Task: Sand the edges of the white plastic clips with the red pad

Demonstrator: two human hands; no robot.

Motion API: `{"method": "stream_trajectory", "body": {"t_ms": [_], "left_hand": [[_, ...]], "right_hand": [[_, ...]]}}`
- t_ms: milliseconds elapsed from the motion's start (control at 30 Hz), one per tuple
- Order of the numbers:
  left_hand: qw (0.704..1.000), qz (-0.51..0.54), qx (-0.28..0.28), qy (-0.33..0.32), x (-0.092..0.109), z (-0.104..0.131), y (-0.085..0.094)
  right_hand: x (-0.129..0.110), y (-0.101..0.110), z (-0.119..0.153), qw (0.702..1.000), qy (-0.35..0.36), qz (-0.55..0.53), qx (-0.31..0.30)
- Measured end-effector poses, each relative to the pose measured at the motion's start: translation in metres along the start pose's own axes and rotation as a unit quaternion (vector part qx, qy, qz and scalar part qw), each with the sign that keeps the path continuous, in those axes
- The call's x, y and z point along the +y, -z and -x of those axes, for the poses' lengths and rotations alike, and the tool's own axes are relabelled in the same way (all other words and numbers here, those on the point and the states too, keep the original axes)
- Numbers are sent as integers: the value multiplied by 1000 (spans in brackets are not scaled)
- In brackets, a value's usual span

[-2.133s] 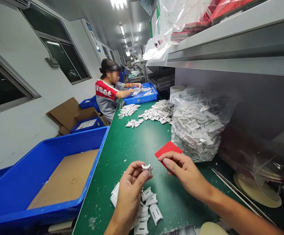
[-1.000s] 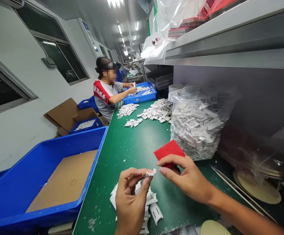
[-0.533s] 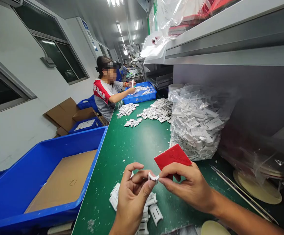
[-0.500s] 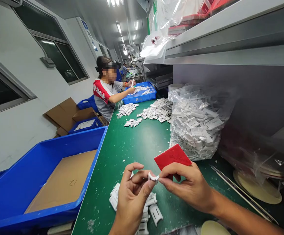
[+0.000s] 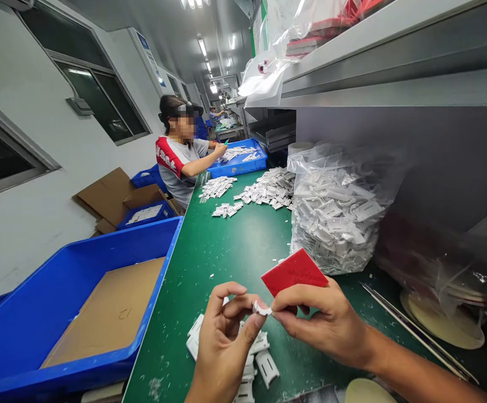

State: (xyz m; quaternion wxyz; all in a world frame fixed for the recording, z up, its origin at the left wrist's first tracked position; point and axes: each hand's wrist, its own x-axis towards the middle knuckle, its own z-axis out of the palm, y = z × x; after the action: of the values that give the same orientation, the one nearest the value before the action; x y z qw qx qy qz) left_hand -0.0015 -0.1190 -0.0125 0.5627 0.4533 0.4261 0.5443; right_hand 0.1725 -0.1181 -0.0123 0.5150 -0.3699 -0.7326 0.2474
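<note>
The left hand (image 5: 222, 341) pinches a small white part (image 5: 262, 309) between thumb and fingertips, and the right hand (image 5: 323, 322) closes on the same part from the other side; the right hand also holds a red card (image 5: 294, 272) clamped under its fingers, standing up over the knuckles. The part is in the air, just above the green table (image 5: 230, 246), between both hands. Under the left hand lies a small heap (image 5: 256, 358) of similar white parts, and to my judgement these are either waiting or finished, I cannot tell which. Near the right hand stands a big clear bag (image 5: 336, 212) full of the same parts, so much work seems to be left. The blue bin (image 5: 59, 313) on the left has only a brown cardboard sheet (image 5: 109, 313) inside, with a handwritten mark that looks like "12". Farther along the table more white parts lie in piles (image 5: 268, 190), and a co-worker (image 5: 176, 162) reaches into another blue tray (image 5: 239, 162); the white letters on the red sleeve cannot be read here.
</note>
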Motion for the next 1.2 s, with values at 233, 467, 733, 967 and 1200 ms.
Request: {"method": "stream_trajectory", "body": {"t_ms": [233,467,733,967,1200], "left_hand": [[997,-37,-61,-13,-8,-6,15],[998,-35,-60,-11,-8,-6,17],[998,-24,-50,0,-6,-6,13],[995,-30,-89,22,-12,-6,16],[996,-50,-72,10,-13,-5,19]], "right_hand": [[-1,-2,-2,1000,8,9,23],[-2,0,-3,1000,14,8,9],[-1,0,1,996,16,64,55],[-2,0,0,998,51,26,31],[4,-3,0,997,70,8,33]]}}
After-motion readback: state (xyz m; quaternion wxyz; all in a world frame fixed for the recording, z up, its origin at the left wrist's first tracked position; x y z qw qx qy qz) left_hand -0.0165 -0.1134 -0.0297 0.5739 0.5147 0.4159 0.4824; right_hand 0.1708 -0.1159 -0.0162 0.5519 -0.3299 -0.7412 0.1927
